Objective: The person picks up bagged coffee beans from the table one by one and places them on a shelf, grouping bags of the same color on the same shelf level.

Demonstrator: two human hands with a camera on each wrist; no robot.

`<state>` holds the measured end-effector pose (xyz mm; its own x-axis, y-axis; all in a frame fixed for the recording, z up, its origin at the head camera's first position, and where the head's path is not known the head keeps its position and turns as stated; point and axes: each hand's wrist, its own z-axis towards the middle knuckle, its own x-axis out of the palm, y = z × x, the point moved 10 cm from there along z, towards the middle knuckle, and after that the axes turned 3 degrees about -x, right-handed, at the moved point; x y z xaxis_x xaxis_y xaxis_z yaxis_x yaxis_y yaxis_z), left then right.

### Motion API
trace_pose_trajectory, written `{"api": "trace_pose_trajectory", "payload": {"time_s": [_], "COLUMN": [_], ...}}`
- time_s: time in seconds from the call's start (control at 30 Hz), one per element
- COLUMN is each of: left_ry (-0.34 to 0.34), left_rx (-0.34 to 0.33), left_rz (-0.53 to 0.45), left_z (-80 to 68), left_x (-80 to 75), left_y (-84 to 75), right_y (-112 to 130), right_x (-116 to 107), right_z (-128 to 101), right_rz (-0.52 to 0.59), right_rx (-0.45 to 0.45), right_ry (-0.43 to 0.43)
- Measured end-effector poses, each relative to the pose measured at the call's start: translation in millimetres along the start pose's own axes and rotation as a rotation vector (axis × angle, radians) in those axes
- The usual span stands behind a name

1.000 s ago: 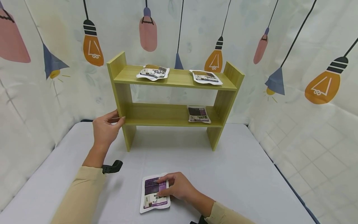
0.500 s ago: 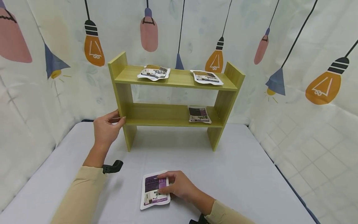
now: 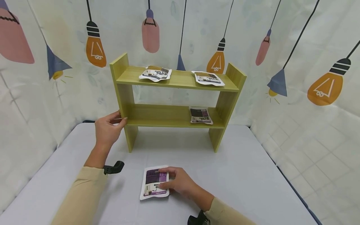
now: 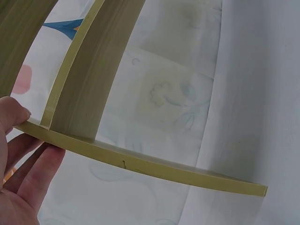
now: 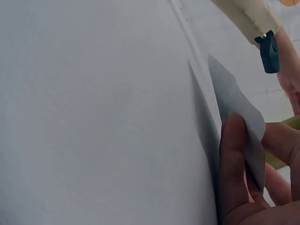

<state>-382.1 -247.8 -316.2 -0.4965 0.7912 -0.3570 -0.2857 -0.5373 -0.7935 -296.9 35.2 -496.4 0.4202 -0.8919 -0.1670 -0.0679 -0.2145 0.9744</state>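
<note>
My left hand (image 3: 108, 129) grips the left side panel of a yellow-green wooden shelf (image 3: 174, 124), thumb in front and fingers behind. The left wrist view shows those fingers (image 4: 44, 176) around the panel's edge (image 4: 140, 168). By its right edge, my right hand (image 3: 182, 184) pinches a white pouch (image 3: 153, 182) with a purple and dark label, low over the white table. From the right wrist view, the pouch's plain back (image 5: 234, 91) is tilted off the tabletop, held between the thumb and fingers (image 5: 233, 159).
Two white pouches, one left (image 3: 156, 74) and one right (image 3: 208, 78), lie on the upper board. A purple-labelled pouch (image 3: 201, 115) lies on the lower board's right part. Patterned cloth walls (image 3: 309, 131) enclose the white table (image 3: 247, 175).
My right hand has moved the pouch slightly forward, toward the shelf, and its near edge looks lifted. The left hand keeps its hold on the panel.
</note>
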Motion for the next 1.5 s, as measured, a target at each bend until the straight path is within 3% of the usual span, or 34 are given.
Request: {"api": "trace_pose_trajectory", "payload": {"time_s": [0.9,1.5], "left_ry": [-0.002,-0.003], "left_rx": [0.003,-0.005], "left_rz": [0.013,0.030], "left_z": [0.0,-0.4], "left_x": [1.6,3.4], "left_y": [0.6,2.1], "right_y": [35,54], "right_x": [-18,-23], "right_z": [24,29], "right_rz": [0.109,0.138], "right_rx": [-0.118,-0.086], "right_ry": [-0.071,-0.093]}}
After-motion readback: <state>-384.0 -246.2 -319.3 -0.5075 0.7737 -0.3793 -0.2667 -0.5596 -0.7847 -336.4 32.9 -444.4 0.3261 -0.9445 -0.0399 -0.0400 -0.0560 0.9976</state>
